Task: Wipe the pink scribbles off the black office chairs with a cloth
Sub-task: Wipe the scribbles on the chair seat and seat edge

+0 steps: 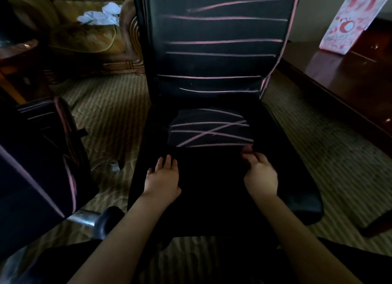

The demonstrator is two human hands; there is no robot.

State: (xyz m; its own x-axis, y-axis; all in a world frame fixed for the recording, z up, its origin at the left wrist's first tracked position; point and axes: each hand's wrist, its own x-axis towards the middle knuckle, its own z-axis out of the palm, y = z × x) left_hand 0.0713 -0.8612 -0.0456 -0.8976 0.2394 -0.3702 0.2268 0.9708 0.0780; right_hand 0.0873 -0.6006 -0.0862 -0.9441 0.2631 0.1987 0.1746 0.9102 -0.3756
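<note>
Hands: left hand (163, 175) flat, fingers straight, on black cloth (209, 182); right hand (259, 173) pinching its far edge.
Cloth: soft, draped over front of seat (297, 184).
Chair (222, 63): black, thin pink lines (212, 133) crossing seat and backrest.

Striped carpet (110, 105), sofa (80, 37), wooden desk (350, 78), gift bag (352, 20)

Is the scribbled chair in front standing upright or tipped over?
Upright: the chair has its backrest rising behind a level seat where the left hand lies flat.
</note>
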